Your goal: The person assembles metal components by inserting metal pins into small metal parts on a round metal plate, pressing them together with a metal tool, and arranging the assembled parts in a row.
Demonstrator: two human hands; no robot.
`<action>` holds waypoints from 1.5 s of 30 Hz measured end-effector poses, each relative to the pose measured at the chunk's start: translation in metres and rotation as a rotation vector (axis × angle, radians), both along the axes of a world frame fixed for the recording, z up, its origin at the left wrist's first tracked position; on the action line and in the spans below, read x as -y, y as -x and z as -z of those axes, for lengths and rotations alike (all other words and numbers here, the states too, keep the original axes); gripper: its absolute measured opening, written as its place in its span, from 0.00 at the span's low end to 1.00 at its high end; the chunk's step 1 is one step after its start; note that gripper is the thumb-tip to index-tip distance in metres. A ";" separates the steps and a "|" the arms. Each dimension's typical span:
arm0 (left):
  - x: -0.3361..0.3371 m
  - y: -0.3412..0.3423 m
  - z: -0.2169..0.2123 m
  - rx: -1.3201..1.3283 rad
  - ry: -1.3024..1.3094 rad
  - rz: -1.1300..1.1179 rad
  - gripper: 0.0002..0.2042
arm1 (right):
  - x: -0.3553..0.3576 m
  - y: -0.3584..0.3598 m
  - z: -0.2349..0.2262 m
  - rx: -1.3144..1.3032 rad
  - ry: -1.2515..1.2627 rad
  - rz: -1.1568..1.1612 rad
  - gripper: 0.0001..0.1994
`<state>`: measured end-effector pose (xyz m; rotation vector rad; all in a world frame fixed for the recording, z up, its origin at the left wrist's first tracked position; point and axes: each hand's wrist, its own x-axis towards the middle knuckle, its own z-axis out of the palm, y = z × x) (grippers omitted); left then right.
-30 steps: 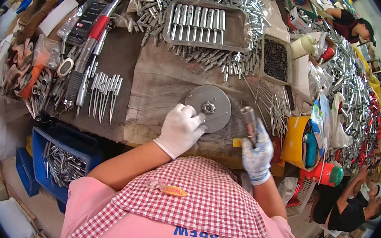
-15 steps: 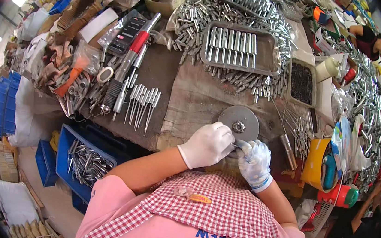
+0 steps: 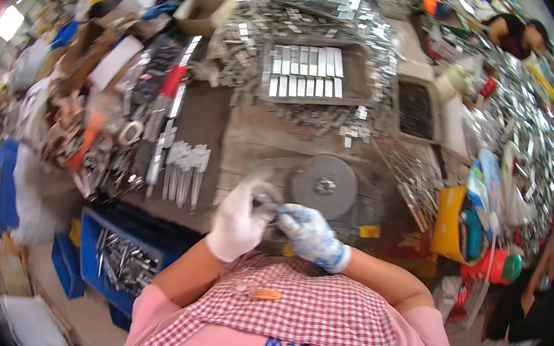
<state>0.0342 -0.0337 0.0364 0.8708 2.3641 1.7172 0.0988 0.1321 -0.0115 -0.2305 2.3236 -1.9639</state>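
My left hand (image 3: 239, 220), in a white glove, is curled in front of my apron, its fingers smeared by motion. Close against it is my right hand (image 3: 315, 238), in a white and blue glove, with thumb and fingers pinched together. Something small and dark sits between the two hands; blur hides its kind. Just beyond my right hand lies a round grey disc (image 3: 309, 188) with a metal hub. To the left, a row of slim metal rods with thick upper ends (image 3: 186, 167) rests on the table. Farther back, a tray (image 3: 359, 80) holds two rows of metal rods.
Loose metal parts (image 3: 240, 44) are heaped around the tray. A box of dark small pieces (image 3: 416, 110) stands at the right, with thin rods (image 3: 405, 170) before it. A blue bin (image 3: 91, 234) of metal parts is at lower left. Another person (image 3: 517, 36) is at far right.
Both hands have shifted left of the disc, and my left hand is now blurred by motion. The whole view has shifted slightly and smeared.
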 end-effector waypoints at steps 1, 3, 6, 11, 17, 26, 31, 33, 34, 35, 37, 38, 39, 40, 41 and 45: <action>0.002 0.001 -0.001 -0.064 0.057 0.006 0.26 | 0.003 0.003 -0.011 0.342 0.208 -0.009 0.12; 0.003 0.000 -0.004 -0.010 0.082 0.029 0.32 | 0.005 0.004 -0.014 0.465 0.324 0.003 0.14; 0.004 0.003 -0.008 0.165 0.076 0.076 0.33 | -0.001 0.003 -0.014 0.467 0.425 -0.098 0.14; 0.005 0.023 -0.017 0.037 0.293 -0.102 0.25 | -0.013 0.001 -0.014 0.337 0.085 -0.125 0.16; 0.067 0.074 -0.003 -0.057 0.953 -0.335 0.14 | -0.124 0.021 -0.028 -0.129 -0.530 0.522 0.14; 0.064 0.091 0.018 0.073 1.072 -0.448 0.19 | -0.176 0.088 0.010 0.152 -1.413 0.500 0.09; 0.064 0.096 0.010 0.167 1.133 -0.414 0.25 | -0.168 0.102 -0.007 0.326 -1.385 0.413 0.09; 0.062 0.099 0.004 0.172 1.092 -0.373 0.28 | -0.174 0.100 -0.004 0.349 -1.404 0.385 0.09; 0.056 0.100 -0.001 0.145 1.099 -0.420 0.28 | -0.175 0.099 -0.003 0.351 -1.412 0.379 0.09; 0.050 0.106 -0.001 0.115 1.040 -0.481 0.27 | -0.174 0.098 -0.002 0.328 -1.406 0.383 0.09; 0.039 0.120 0.002 -0.051 0.898 -0.553 0.24 | -0.173 0.095 -0.004 0.331 -1.365 0.406 0.09; 0.035 0.136 0.010 -0.137 0.809 -0.517 0.21 | -0.172 0.094 -0.005 0.343 -1.326 0.426 0.09; 0.025 0.152 0.011 -0.131 0.751 -0.485 0.19 | -0.171 0.090 -0.007 0.303 -1.277 0.454 0.08; 0.016 0.170 0.016 -0.183 0.723 -0.505 0.18 | -0.175 0.082 -0.001 0.128 -1.256 0.508 0.07; 0.010 0.190 0.026 -0.212 0.689 -0.517 0.17 | -0.173 0.078 -0.003 0.050 -1.227 0.552 0.07; 0.001 0.242 0.052 -0.081 0.808 -0.447 0.13 | -0.159 0.059 -0.017 -0.116 -0.928 0.666 0.07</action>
